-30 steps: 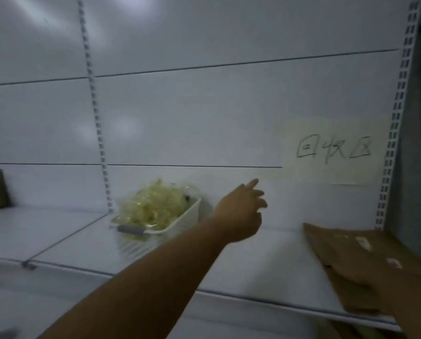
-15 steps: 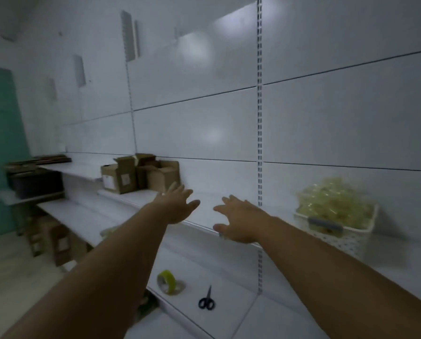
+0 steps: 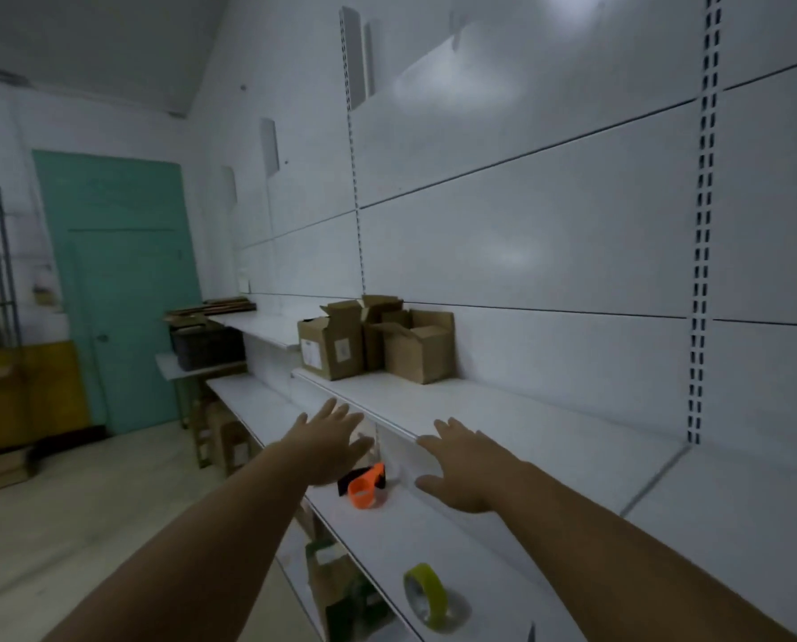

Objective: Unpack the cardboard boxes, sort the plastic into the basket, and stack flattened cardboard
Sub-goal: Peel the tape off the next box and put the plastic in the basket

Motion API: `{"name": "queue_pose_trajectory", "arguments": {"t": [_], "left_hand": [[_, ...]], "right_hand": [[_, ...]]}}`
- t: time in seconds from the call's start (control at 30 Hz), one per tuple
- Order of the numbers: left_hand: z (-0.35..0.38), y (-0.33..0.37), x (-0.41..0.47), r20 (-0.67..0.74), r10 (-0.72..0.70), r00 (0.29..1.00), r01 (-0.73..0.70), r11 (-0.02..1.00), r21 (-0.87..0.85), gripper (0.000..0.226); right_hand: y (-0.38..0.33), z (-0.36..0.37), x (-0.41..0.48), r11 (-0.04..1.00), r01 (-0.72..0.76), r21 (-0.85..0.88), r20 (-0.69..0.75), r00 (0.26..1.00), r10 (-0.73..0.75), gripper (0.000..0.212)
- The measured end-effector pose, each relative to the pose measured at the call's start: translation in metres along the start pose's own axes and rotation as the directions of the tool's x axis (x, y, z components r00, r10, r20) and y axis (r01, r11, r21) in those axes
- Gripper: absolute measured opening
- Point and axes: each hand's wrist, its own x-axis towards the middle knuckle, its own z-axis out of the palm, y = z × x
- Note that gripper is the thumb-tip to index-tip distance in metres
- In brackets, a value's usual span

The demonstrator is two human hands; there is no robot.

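Palms away, splayed and empty, my left hand [image 3: 327,444] and right hand [image 3: 463,470] hover before the smooth white shelf [image 3: 503,410], a ring-shaped orange tape dispenser [image 3: 364,488] lying between them on a lower shelf, matte brown cardboard boxes [image 3: 373,340] standing open-flapped well beyond.

boxes [image 3: 373,338] sit on the upper shelf [image 3: 503,410]; tape [image 3: 426,593] on the lower shelf [image 3: 387,539], perhaps a dispenser [image 3: 364,486] behind it.

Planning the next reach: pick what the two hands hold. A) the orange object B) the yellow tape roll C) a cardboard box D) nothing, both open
D: the left hand and right hand are spread open and empty, short of the cardboard boxes on the upper shelf.
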Motion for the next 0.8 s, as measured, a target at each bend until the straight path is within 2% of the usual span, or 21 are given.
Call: {"name": "queue_pose_trajectory", "arguments": {"t": [0.07, 0.23, 0.37, 0.5, 0.63, 0.7, 0.8], "left_hand": [[-0.006, -0.005, 0.032, 0.006, 0.008, 1.000, -0.008, 1.000, -0.009, 0.059], [-0.008, -0.015, 0.098, -0.066, 0.016, 0.998, -0.025, 0.988, -0.154, 0.058], [0.019, -0.038, 0.139, 0.050, 0.028, 0.998, -0.022, 0.993, -0.116, 0.059], [0.042, -0.061, 0.190, 0.084, 0.055, 0.995, -0.036, 0.978, -0.205, 0.060], [0.059, -0.088, 0.259, 0.038, 0.132, 0.991, -0.114, 0.945, -0.305, 0.060], [0.071, -0.103, 0.297, -0.002, 0.162, 0.987, -0.150, 0.911, -0.384, 0.061], [0.095, -0.124, 0.352, -0.022, 0.192, 0.981, -0.177, 0.844, -0.507, 0.062]], "right_hand": [[0.012, 0.000, 0.033, 1.000, 0.020, -0.014, -0.014, 1.000, -0.020, 0.065], [0.039, -0.001, 0.111, 1.000, 0.010, 0.010, -0.058, 0.998, -0.009, 0.063], [0.058, 0.017, 0.154, 1.000, 0.000, -0.031, -0.014, 1.000, 0.000, 0.064], [0.078, 0.030, 0.202, 0.998, -0.066, -0.023, -0.040, 0.997, 0.065, 0.065], [0.090, 0.055, 0.251, 0.989, -0.148, -0.013, -0.058, 0.987, 0.147, 0.066], [0.095, 0.062, 0.280, 0.979, -0.191, 0.065, -0.066, 0.979, 0.195, 0.071], [0.103, 0.062, 0.327, 0.907, -0.317, 0.276, -0.112, 0.927, 0.358, 0.090]]}}
